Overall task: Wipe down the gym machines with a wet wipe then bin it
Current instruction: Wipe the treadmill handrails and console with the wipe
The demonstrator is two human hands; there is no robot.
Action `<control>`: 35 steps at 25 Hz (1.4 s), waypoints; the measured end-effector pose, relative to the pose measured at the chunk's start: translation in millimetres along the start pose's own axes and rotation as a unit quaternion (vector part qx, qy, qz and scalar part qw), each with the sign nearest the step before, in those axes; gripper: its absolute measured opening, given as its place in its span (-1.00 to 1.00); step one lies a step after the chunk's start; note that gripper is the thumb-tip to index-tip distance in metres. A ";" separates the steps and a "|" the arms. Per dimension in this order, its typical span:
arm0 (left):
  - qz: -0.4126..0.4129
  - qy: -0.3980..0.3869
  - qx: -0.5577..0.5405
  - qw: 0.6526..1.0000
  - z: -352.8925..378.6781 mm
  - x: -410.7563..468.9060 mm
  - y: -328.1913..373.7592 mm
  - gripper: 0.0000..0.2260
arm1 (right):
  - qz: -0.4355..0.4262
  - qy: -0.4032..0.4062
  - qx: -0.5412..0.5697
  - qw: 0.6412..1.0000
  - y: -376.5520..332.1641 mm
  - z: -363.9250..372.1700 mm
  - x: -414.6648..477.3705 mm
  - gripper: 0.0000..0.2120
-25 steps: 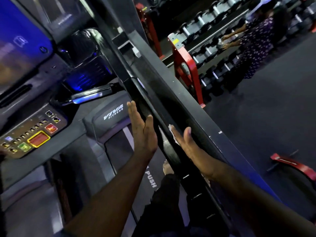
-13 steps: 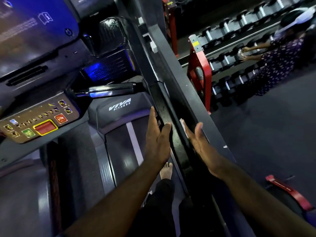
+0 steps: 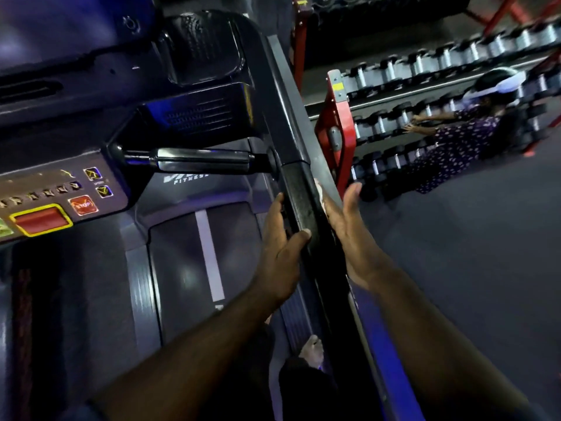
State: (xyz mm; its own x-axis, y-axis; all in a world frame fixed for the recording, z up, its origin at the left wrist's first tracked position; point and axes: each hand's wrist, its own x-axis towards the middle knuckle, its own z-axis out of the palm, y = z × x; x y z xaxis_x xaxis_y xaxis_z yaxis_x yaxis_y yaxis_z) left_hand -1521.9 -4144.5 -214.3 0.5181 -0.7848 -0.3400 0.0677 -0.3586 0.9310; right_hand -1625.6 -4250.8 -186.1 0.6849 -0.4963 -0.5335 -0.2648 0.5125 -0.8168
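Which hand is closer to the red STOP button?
Left. The left hand holds the handrail on the side facing the STOP button; the right hand is across the handrail, farther off.

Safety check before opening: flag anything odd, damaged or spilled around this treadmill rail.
Nothing looks damaged or spilled. One oddity: a bare foot stands beside the treadmill belt, unusual on gym equipment. The right hand presses the wipe flat against the handrail.
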 end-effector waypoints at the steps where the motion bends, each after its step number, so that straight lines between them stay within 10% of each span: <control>1: 0.009 -0.009 -0.004 1.000 0.2 0.8 -2.3 -0.34 | 0.001 -0.001 -0.002 1.000 -0.1 -0.1 -2.3 -0.17; 7: 0.038 -0.025 0.014 0.999 0.4 4.7 -11.6 -0.27 | -0.052 -0.005 -0.067 0.996 -13.3 14.9 16.9 -0.06; 10: -0.021 0.006 -0.137 0.990 -0.6 -3.5 -12.2 -0.44 | -0.141 -0.012 -0.310 0.940 2.9 10.4 -3.2 -0.06; 14: -0.212 0.053 -0.374 0.901 17.3 -42.7 -25.0 -0.80 | -0.240 -0.082 -0.657 0.710 -12.7 0.9 -5.1 -0.20; 19: -0.235 0.078 -0.475 0.845 30.3 -75.2 -47.3 -0.58 | -0.235 -0.160 -0.906 0.313 -57.1 46.6 31.0 -0.04; 22: -0.224 0.100 -0.469 0.848 29.0 -83.8 -53.3 -0.51 | -0.182 -0.144 -0.955 0.186 -52.1 72.4 40.2 -0.06; 27: -0.255 0.092 -0.454 0.849 40.5 -118.8 -60.8 -0.28 | -0.179 -0.340 -0.912 0.145 -20.6 65.3 -26.7 -0.13; 32: -0.254 0.096 -0.455 0.848 45.8 -118.6 -74.1 -0.29 | -0.117 -0.186 -0.973 0.074 -36.7 87.0 9.4 -0.37; 35: -0.248 0.096 -0.455 0.850 42.2 -117.8 -79.6 -0.27 | -0.050 -0.189 -0.975 0.104 -7.8 98.0 -11.9 -0.33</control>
State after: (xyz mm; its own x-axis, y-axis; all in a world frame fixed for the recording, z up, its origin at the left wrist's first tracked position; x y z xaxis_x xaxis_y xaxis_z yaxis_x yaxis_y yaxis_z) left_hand -1624.4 -4044.8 -254.0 0.3575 -0.5236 -0.7733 0.9043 -0.0129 0.4268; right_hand -1565.2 -4180.3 -151.9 0.6306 -0.1789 -0.7552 0.3742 -0.7824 0.4978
